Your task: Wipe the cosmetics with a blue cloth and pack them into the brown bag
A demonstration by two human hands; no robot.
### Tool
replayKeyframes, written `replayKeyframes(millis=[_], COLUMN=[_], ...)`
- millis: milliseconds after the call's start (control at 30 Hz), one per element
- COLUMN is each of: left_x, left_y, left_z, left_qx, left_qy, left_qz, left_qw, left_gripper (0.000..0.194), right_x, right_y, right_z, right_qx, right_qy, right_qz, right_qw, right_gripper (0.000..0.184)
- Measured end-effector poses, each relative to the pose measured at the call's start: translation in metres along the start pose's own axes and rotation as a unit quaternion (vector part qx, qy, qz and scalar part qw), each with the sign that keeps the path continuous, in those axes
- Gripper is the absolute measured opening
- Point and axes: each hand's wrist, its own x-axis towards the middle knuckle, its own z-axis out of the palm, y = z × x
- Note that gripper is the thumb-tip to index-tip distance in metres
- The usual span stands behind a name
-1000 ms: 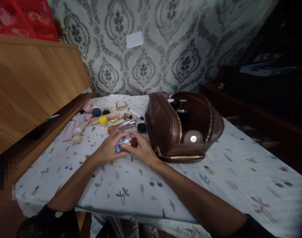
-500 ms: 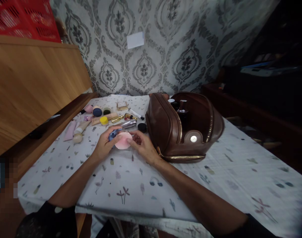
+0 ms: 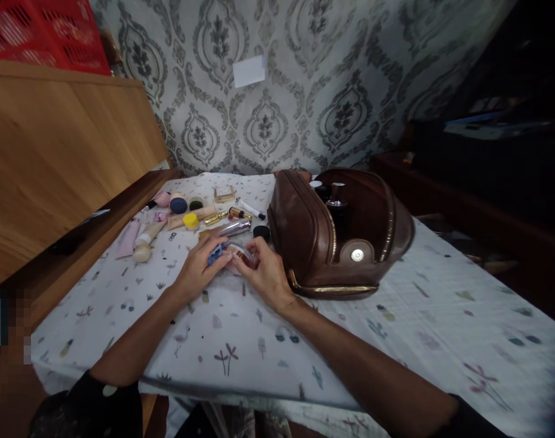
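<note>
In front of me, just above the table, both hands meet around a round, clear-lidded cosmetic case (image 3: 239, 255) with pinkish and brown contents. My left hand (image 3: 199, 267) is closed on a crumpled blue cloth (image 3: 216, 253), its thumb against the case's left side. The fingers of my right hand (image 3: 268, 272) grip the case's right edge, partly covering it. Beyond my hands lie a silver tube (image 3: 235, 227) and a black round lid or jar (image 3: 261, 232). Right of my right hand stands a brown cosmetic bag (image 3: 304, 237), unzipped, with a dark silver-capped bottle (image 3: 337, 198) inside.
Several cosmetics lie at the back left, including a yellow-capped item (image 3: 190, 221), a navy round jar (image 3: 178, 204), a pink tube (image 3: 129, 238) and a glass bottle (image 3: 224, 194). A wooden panel (image 3: 67, 152) borders the patterned tablecloth (image 3: 241, 340) on the left.
The round case has turned in my hands: its pale pink disc face showed before, and its clear side with brown contents shows now. My right hand has shifted round its right edge.
</note>
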Motion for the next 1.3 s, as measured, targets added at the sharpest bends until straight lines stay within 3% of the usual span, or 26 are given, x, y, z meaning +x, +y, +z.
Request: replayKeyframes(millis=[133,267,567,700,1000,1200,1300], left_x=[0.001,0.002,0.003,0.003,0.001,0.002,0.002], left_y=[0.000,-0.007,-0.008,-0.005,0.008,0.004,0.003], left_z=[0.001,0.002,0.003,0.003,-0.001,-0.001,-0.001], left_qx=[-0.024,-0.074,-0.120,-0.102,-0.010,-0.029,-0.032], left_qy=[0.010,0.018,0.023,0.038,0.051,0.059,0.061], left_qz=[-0.040,-0.089,-0.135,-0.107,0.051,0.017,0.006], left_qw=[0.999,0.993,0.983,0.988,0.997,0.998,0.998], left_gripper=[0.035,0.037,0.035,0.032,0.019,0.019,0.020], right_x=[-0.002,-0.002,-0.001,-0.002,-0.003,-0.002,-0.002], right_y=[0.001,0.002,0.002,0.003,0.005,0.005,0.004], right_z=[0.001,0.002,0.001,0.000,0.001,0.002,0.003], right_qx=[0.004,0.016,-0.003,0.004,-0.035,-0.035,-0.055], right_qy=[-0.028,-0.061,-0.094,-0.100,-0.103,-0.133,-0.136], right_qz=[-0.020,-0.051,-0.029,-0.021,-0.018,-0.027,-0.022], right_qw=[0.999,0.997,0.995,0.995,0.994,0.990,0.989], right_gripper=[0.021,0.031,0.031,0.034,0.044,0.059,0.044])
